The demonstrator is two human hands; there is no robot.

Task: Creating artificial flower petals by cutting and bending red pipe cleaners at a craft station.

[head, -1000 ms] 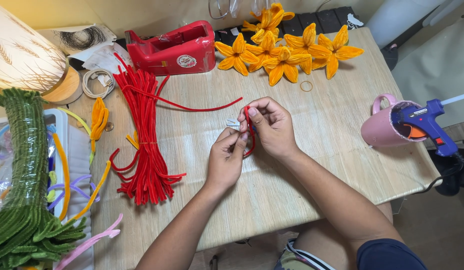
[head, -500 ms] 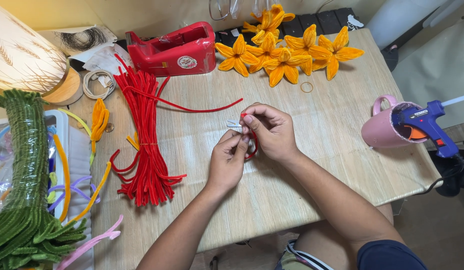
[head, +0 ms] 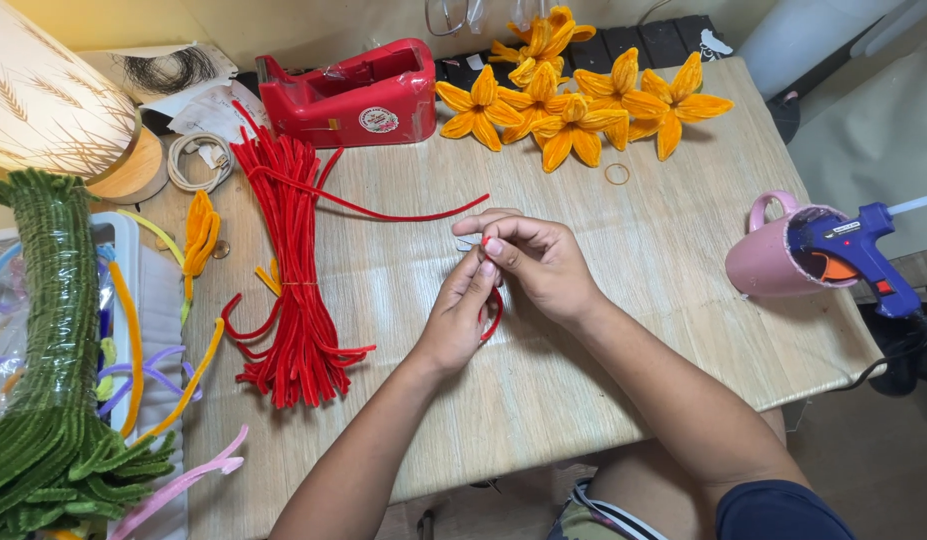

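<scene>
My left hand [head: 461,315] and my right hand [head: 536,262] meet over the middle of the wooden table [head: 623,330]. Together they pinch a short red pipe cleaner [head: 494,312] bent into a loop, which curves down below the fingers. Something small and pale shows at my right fingertips; I cannot tell what it is. A bundle of red pipe cleaners [head: 293,270] lies to the left of my hands. One loose red strand [head: 413,213] runs from it toward my right hand.
Orange pipe-cleaner flowers [head: 573,105] lie at the back. A red tape dispenser [head: 353,95] stands behind the bundle. A pink mug [head: 768,255] holding a blue glue gun [head: 848,250] sits at the right edge. Green pipe cleaners [head: 48,370] and a lamp [head: 43,100] fill the left.
My fingers have drawn closer together on the red loop, which now shows lower, under my hands. The hands stay in the same place.
</scene>
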